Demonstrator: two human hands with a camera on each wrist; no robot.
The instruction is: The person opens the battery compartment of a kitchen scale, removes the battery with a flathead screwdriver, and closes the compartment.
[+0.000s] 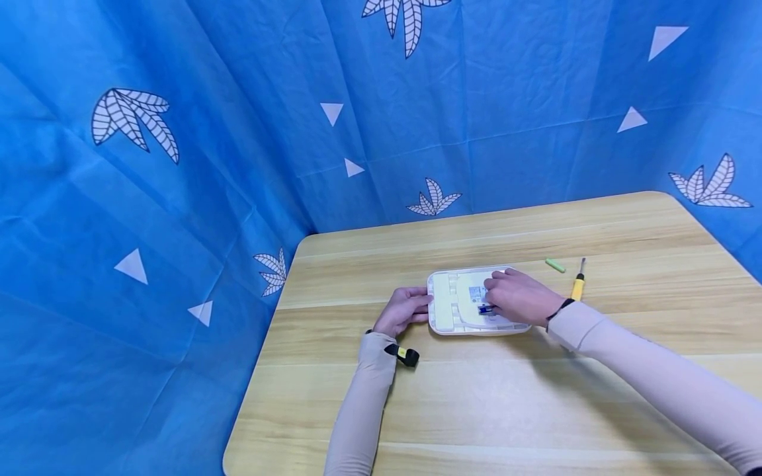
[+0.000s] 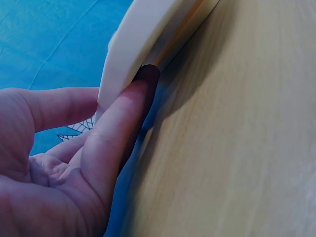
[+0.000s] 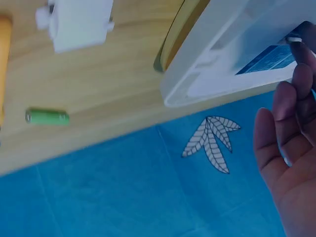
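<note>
Two hands work on one white flat device [image 1: 461,311] that lies near the middle of the wooden bench [image 1: 476,410]. One green battery [image 1: 555,265] lies on the bench behind the device and to its right, well apart from it. One screwdriver [image 1: 578,281] with a yellow handle lies just right of the battery. One small white cover piece [image 3: 79,22] shows on the bench in the right wrist view, near the green battery. One blue cloth [image 1: 178,165] with white leaves and triangles hangs all around the bench.

The left hand [image 1: 405,309] rests on the bench at the left end of the device. Its fingers [image 2: 118,128] are straight and press against that end, with one fingertip tucked under the rim. This grip is apart, clamped on nothing.

The right hand [image 1: 518,296] lies on top of the device, over its right half. Its fingertips bend down to a small blue thing [image 1: 485,309] beside the label [image 1: 476,293]. I cannot tell if this grip pinches it or only touches it.
</note>
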